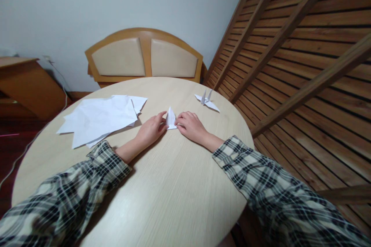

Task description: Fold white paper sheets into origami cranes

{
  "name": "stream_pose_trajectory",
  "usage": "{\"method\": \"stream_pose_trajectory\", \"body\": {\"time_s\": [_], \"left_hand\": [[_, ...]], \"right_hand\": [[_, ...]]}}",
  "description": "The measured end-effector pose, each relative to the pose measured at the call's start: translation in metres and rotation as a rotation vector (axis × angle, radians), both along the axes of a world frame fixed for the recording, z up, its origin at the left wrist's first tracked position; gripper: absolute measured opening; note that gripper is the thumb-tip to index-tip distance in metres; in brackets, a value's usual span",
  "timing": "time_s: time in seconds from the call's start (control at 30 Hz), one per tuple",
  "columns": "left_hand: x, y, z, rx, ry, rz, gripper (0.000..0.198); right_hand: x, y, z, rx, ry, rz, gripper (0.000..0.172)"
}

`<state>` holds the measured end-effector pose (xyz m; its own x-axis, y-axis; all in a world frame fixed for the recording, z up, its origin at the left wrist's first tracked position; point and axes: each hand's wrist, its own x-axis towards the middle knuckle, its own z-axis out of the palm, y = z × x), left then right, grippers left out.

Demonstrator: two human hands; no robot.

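Peering in, I see the folded paper (171, 119), its side edges partly hidden, on the counter (174, 185) between my left grip (150, 128), half-open and touching it, and my right grip (191, 126), whose closure I can't tell.

folded paper (171, 119) between two hands (150, 129) (190, 126)

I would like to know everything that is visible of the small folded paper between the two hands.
The folded paper is small, white and plain, with a pointed top directed away from the person and a wider, straight edge nearest the person. A line like a crease runs down its middle. It is on the pale round table. The left hand's fingertips are at its left side, the right hand's at its lower right; firmness of grip is unclear.
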<state>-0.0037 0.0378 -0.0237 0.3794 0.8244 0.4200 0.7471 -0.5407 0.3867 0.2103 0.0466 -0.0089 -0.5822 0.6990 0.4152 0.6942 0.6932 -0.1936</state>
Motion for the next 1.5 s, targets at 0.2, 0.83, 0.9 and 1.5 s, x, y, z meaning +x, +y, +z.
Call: {"method": "stream_pose_trajectory", "body": {"time_s": [0.2, 0.83, 0.9, 1.5], "left_hand": [[0.000, -0.001, 0.002, 0.190, 0.055, 0.032, 0.032], [0.003, -0.011, 0.019, 0.261, 0.347, -0.065, 0.021], [0.002, -0.010, 0.017, 0.248, 0.339, -0.058, 0.021], [0.000, -0.002, 0.006, 0.145, 0.165, -0.054, 0.017]], "right_hand": [[0.000, -0.001, 0.001, 0.005, -0.010, -0.006, 0.017], [-0.001, -0.002, 0.002, -0.036, 0.011, 0.040, 0.018], [-0.001, -0.001, 0.001, -0.052, 0.033, 0.044, 0.018], [0.000, 0.001, -0.003, -0.086, 0.015, 0.047, 0.017]]}}
